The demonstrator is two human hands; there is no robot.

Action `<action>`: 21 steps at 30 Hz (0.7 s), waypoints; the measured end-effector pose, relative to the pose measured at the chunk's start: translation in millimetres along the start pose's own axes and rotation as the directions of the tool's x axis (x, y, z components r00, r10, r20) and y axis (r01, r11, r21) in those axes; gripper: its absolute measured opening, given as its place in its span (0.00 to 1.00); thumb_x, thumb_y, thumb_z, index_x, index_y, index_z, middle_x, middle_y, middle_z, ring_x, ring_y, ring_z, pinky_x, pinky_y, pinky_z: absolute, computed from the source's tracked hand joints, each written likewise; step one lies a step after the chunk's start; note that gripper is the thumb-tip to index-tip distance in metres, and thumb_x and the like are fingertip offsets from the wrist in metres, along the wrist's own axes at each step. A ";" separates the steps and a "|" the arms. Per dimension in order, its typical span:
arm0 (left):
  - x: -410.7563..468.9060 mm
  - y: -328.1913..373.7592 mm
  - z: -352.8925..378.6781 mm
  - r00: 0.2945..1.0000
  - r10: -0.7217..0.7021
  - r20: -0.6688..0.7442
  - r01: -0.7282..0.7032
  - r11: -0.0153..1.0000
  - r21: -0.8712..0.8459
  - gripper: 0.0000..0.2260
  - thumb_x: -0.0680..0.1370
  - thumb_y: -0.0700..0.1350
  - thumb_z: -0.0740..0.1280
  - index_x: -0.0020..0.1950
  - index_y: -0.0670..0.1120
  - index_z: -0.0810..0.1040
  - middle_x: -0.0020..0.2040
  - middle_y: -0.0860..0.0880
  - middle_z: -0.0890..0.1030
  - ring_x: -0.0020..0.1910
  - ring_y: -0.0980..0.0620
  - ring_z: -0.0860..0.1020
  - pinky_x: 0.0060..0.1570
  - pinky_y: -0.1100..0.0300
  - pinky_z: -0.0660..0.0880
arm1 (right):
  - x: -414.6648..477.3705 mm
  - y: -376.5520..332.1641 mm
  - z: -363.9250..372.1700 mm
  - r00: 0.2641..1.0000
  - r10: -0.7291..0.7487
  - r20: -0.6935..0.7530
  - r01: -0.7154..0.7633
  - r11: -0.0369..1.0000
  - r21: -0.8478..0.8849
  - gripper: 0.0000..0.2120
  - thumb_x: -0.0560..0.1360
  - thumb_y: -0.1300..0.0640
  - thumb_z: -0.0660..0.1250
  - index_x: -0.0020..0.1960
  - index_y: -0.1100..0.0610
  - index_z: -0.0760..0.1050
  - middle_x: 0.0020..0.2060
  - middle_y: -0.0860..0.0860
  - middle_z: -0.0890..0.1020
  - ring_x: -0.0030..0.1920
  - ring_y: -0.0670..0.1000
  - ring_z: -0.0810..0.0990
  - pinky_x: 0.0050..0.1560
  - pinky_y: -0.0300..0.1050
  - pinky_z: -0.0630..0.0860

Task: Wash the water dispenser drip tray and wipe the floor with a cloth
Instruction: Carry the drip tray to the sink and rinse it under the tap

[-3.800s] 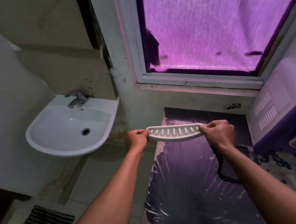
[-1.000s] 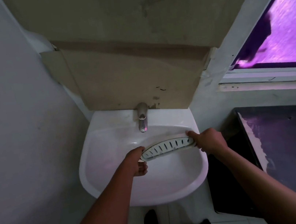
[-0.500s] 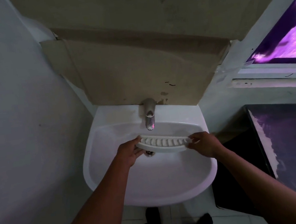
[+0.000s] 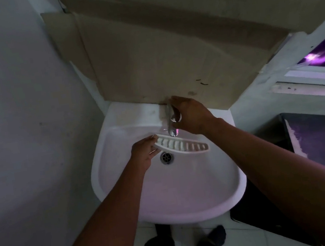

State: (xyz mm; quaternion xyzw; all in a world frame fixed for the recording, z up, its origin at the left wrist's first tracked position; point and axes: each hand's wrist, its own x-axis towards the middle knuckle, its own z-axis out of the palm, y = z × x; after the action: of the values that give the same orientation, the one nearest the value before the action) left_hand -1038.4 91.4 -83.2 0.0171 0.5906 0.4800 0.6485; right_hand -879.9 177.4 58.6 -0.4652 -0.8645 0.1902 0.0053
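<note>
1 hand only, the left hand [image 4: 143,152], has a grip on the drip tray [image 4: 181,144] at its 9 o'clock end; its long axis runs toward 3 o'clock under the tap [image 4: 170,119], which the right hand [image 4: 190,114] clasps.

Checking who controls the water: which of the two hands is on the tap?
The right hand, wrapped around the tap at the basin's back edge. The left hand instead holds one end of the drip tray below the spout.

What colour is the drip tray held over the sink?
White, with a row of slots; the drip tray shows best in the head view, the only one.
</note>
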 end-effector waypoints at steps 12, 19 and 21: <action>9.1 -4.3 5.2 1.000 -0.021 0.016 0.021 1.000 -0.013 0.13 0.75 0.37 0.70 0.59 0.37 0.79 0.54 0.39 0.82 0.52 0.42 0.81 0.48 0.51 0.78 | 18.0 8.9 -4.8 0.999 -0.027 -0.019 0.027 0.999 0.023 0.21 0.68 0.54 0.76 0.59 0.55 0.77 0.39 0.51 0.83 0.40 0.52 0.82 0.46 0.45 0.78; 11.5 -12.4 21.5 0.997 -0.044 0.055 0.043 0.999 0.024 0.04 0.76 0.36 0.69 0.50 0.40 0.81 0.49 0.41 0.82 0.50 0.42 0.80 0.50 0.51 0.78 | -11.4 20.3 10.2 0.986 0.150 -0.067 -0.132 0.966 0.223 0.41 0.67 0.58 0.77 0.76 0.55 0.62 0.68 0.57 0.73 0.64 0.57 0.75 0.64 0.49 0.75; 11.2 -16.5 25.6 0.997 -0.054 0.056 0.052 0.998 0.034 0.02 0.76 0.36 0.69 0.46 0.42 0.81 0.47 0.43 0.82 0.49 0.43 0.80 0.51 0.51 0.77 | -30.4 26.4 26.0 0.947 0.251 -0.202 -0.196 0.946 0.257 0.27 0.69 0.61 0.72 0.67 0.55 0.71 0.62 0.55 0.74 0.55 0.55 0.79 0.56 0.52 0.79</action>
State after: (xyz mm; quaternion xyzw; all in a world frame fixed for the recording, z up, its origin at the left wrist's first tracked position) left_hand -1010.2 103.7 -93.6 0.0256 0.5797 0.4521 0.6774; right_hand -846.3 157.6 30.7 -0.5759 -0.7708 0.2342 0.1389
